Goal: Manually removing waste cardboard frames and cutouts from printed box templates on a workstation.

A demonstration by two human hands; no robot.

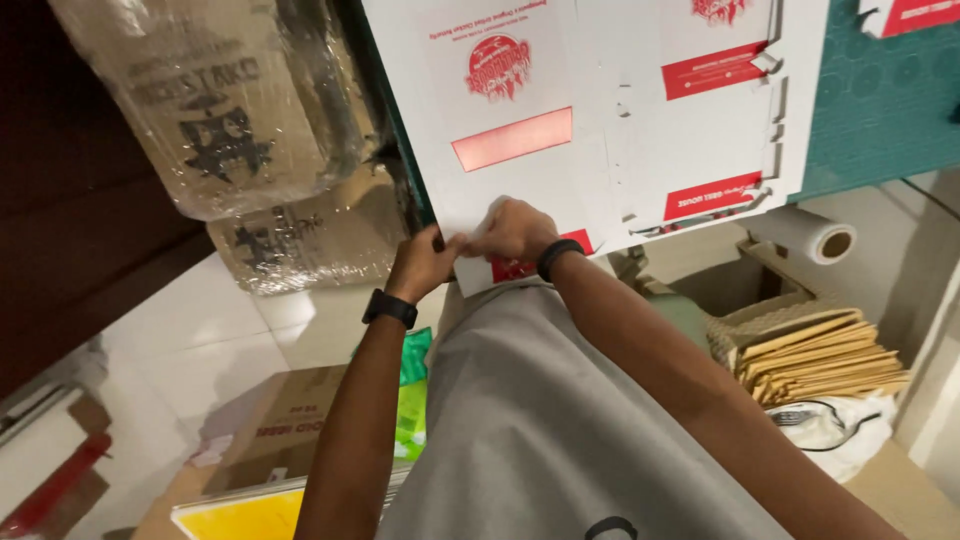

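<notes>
Your right hand (pixel 515 230) is curling over the near edge of the flat white carton blank (pixel 600 110), fingers bunched together and pinching a small flap or tab there; exactly which part of the card sits between the fingertips is hidden by the knuckles. Your left hand (pixel 420 262) is closing in just beside it, fingers drawn together and gripping the same lower edge from the left, so the two hands are almost touching. Each wrist is wearing a dark band.

The blank is lying unfolded on a green mat (pixel 890 100) at the edge of the work surface, its near corner hanging toward your body, with red printed panels and die-cut slots along its right side. It looks as though you are starting the first fold: the sheet is still flat, no wall is standing yet, and only this near corner is being worked.

The next move probably calls for a firm crease along the scored line, with one hand bracing the sheet flat so that it is not sliding off the mat while the other is bending the flap up.

Further out, clear plastic-wrapped bundles (pixel 230 120) are leaning at the left, a white paper roll (pixel 805 235) is lying to the right just below the mat, and a stack of brown envelopes (pixel 815 360) is sitting in a woven basket near it. A cardboard box (pixel 285 420) is resting on the floor below.
</notes>
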